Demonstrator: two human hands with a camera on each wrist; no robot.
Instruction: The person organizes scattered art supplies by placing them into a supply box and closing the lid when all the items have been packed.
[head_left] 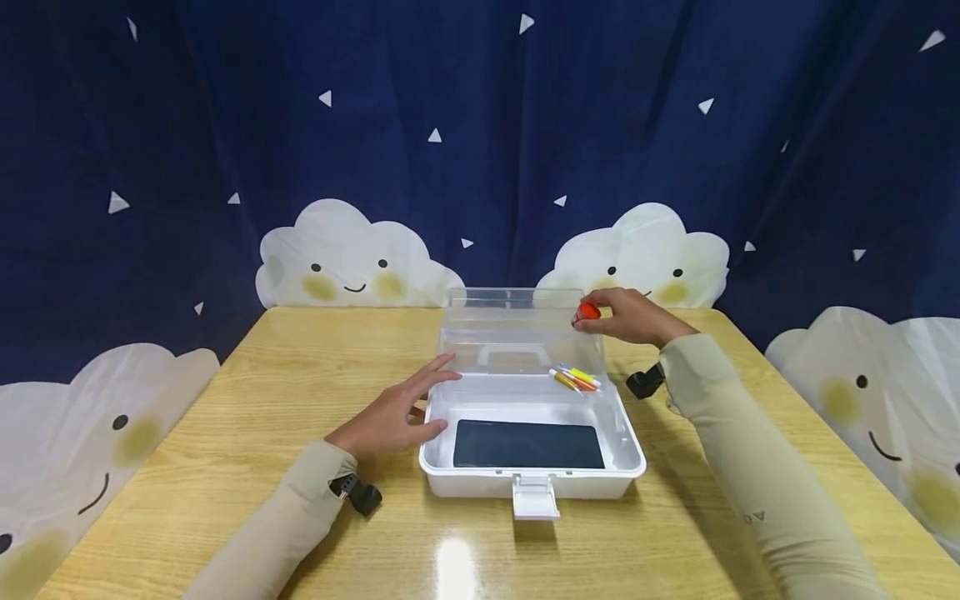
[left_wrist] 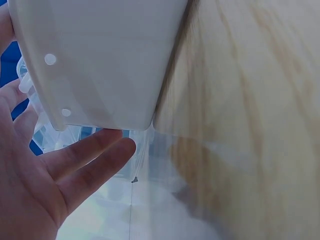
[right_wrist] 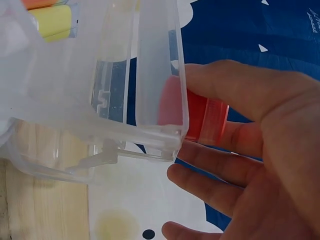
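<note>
A white plastic box [head_left: 536,483] with its clear lid [head_left: 517,308] raised stands on the table. Between thumb and fingers, my right hand [head_left: 630,317] pinches a small red cylindrical object [head_left: 587,312] at the right end of the clear compartments. The right wrist view shows this red object [right_wrist: 212,120] partly behind a clear plastic wall; its exact kind is unclear. My left hand [head_left: 397,412] lies along the box's left side, fingers spread and fairly straight. In the left wrist view its fingers [left_wrist: 100,172] extend beside the white box wall [left_wrist: 105,65].
Several short colored markers [head_left: 576,379] lie at the right of the clear compartments. A dark flat rectangular item [head_left: 528,445] lies on the box floor. The front latch [head_left: 535,498] hangs down. Behind the wooden table [head_left: 330,350] hangs a blue curtain [head_left: 480,125] with clouds.
</note>
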